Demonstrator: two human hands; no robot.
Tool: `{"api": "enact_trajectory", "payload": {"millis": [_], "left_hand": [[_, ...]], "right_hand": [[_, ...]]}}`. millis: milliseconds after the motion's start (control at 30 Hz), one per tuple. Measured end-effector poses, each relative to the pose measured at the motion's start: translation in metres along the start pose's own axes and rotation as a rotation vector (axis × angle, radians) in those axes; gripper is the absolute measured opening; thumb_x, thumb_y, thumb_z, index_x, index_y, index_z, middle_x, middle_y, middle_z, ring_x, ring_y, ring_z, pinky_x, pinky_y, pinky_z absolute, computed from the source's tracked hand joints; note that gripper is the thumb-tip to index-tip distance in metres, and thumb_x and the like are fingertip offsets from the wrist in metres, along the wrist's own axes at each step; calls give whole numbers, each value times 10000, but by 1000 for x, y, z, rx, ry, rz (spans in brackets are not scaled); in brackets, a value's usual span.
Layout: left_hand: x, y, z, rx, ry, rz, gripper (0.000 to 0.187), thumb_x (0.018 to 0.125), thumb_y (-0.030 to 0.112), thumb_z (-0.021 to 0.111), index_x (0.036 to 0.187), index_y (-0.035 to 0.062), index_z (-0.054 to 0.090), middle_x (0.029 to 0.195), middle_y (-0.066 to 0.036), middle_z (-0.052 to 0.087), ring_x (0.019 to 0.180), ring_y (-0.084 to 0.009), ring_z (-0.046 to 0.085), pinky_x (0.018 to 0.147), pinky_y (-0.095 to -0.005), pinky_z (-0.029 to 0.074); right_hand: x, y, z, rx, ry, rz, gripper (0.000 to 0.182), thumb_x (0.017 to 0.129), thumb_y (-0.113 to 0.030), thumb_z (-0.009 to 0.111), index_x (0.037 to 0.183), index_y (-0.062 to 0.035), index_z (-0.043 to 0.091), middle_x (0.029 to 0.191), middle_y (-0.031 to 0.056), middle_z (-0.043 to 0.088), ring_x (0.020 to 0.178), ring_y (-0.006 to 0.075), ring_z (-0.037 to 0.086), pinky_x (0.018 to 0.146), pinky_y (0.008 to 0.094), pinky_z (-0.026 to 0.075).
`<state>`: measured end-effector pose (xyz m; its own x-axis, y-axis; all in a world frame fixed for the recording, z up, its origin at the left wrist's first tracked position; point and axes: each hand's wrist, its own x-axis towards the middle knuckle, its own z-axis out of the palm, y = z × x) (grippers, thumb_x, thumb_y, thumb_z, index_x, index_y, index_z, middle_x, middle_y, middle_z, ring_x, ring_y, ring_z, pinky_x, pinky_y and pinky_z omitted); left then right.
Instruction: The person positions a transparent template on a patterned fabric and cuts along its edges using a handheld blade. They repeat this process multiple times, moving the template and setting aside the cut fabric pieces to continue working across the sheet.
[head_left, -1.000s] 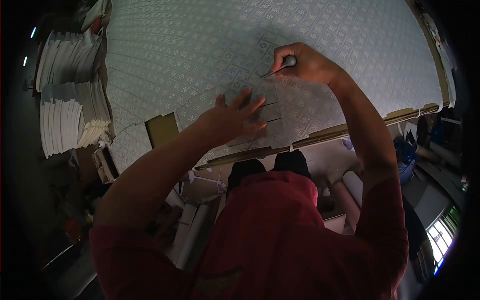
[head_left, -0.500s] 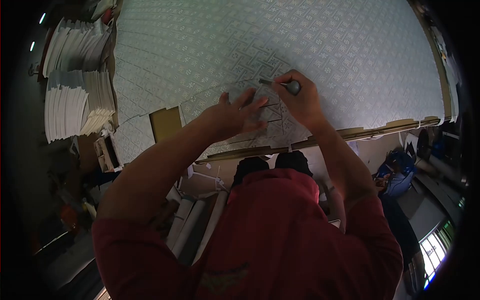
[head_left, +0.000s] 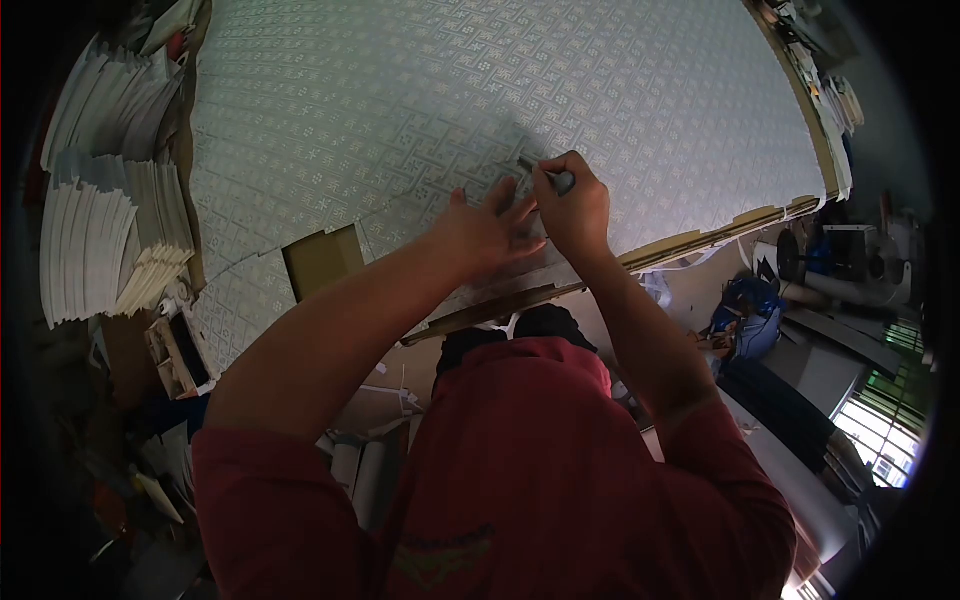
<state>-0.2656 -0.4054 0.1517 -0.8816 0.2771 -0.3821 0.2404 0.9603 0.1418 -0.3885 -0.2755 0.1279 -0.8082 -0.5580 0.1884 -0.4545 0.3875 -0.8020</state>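
A large sheet of pale patterned material (head_left: 480,90) covers the table. My left hand (head_left: 487,232) lies flat on it near the front edge, fingers spread, pressing down a template piece that is mostly hidden beneath it. My right hand (head_left: 572,208) is closed around a thin cutting tool (head_left: 558,180) with a rounded grey handle, its tip on the sheet just beyond my left fingertips. The two hands touch or nearly touch.
Tall stacks of white cut pieces (head_left: 105,210) stand at the table's left. A bare brown patch of board (head_left: 322,260) shows where the sheet is cut away. The table's front edge (head_left: 700,240) runs diagonally; rolls and clutter lie on the floor below.
My right hand has drawn the tool from farther out on the sheet back toward me, ending right beside my left hand. The view has shifted slightly.
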Motion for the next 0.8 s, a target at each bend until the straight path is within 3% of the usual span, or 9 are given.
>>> {"api": "enact_trajectory", "payload": {"millis": [67, 200, 367, 500, 600, 633, 733, 800], "left_hand": [[1, 0, 2, -49, 18, -4, 526, 1055, 305, 517, 1565, 399, 430, 1715, -124, 236, 1577, -451, 225, 1033, -750, 462], [3, -1, 5, -30, 41, -23, 537, 1053, 315, 524, 1571, 408, 420, 1714, -126, 244, 1571, -453, 240, 1011, -762, 469], [0, 3, 0, 48, 10, -18, 553, 1041, 301, 542, 1570, 412, 425, 1719, -120, 230, 1568, -451, 251, 994, -755, 485], [2, 2, 4, 6, 25, -45, 562, 1023, 300, 575, 1557, 403, 435, 1727, -115, 207, 1570, -443, 245, 1019, -742, 477], [2, 2, 1, 16, -24, -32, 551, 1019, 301, 577, 1544, 398, 442, 1734, -105, 186, 1574, -435, 236, 1039, -742, 462], [2, 2, -2, 24, -47, -20, 542, 1018, 301, 577, 1535, 394, 448, 1737, -98, 176, 1576, -431, 233, 1046, -744, 453], [1, 7, -8, 44, -65, -53, 520, 1022, 283, 559, 1520, 388, 457, 1745, -76, 154, 1580, -428, 225, 1059, -748, 440], [2, 6, -4, 16, -56, -51, 503, 1028, 283, 543, 1513, 387, 462, 1743, -77, 166, 1578, -430, 232, 1061, -750, 434]], "right_hand": [[-11, -2, 8, -18, 83, 29, 165, 919, -174, 784, 985, -39, 717, 884, 148, 765, 836, 304, 772, 727, 373, 575], [-21, 7, 17, -6, 136, -27, 156, 927, -163, 783, 992, -39, 713, 906, 141, 769, 839, 308, 772, 728, 374, 575], [-15, 6, 10, 8, 38, 13, 156, 928, -149, 788, 1006, -35, 716, 915, 125, 764, 824, 261, 759, 742, 357, 573], [9, 16, -10, 47, -63, -98, 139, 913, -129, 792, 1003, -54, 717, 906, 121, 769, 853, 281, 771, 743, 363, 582], [57, 29, -32, 141, -451, -123, 132, 876, -44, 805, 981, -23, 728, 891, 76, 757, 807, 138, 690, 757, 312, 555], [75, 31, -36, 157, -459, -121, 132, 876, -44, 805, 981, -23, 728, 891, 76, 757, 807, 138, 690, 757, 312, 555], [125, 20, -42, 174, -923, -199, 154, 840, 27, 782, 978, -2, 720, 928, 74, 760, 878, 137, 692, 809, 298, 544], [141, 17, -38, 163, -986, -245, 153, 836, 36, 777, 971, -1, 716, 930, 74, 762, 883, 149, 702, 800, 309, 549]]}}
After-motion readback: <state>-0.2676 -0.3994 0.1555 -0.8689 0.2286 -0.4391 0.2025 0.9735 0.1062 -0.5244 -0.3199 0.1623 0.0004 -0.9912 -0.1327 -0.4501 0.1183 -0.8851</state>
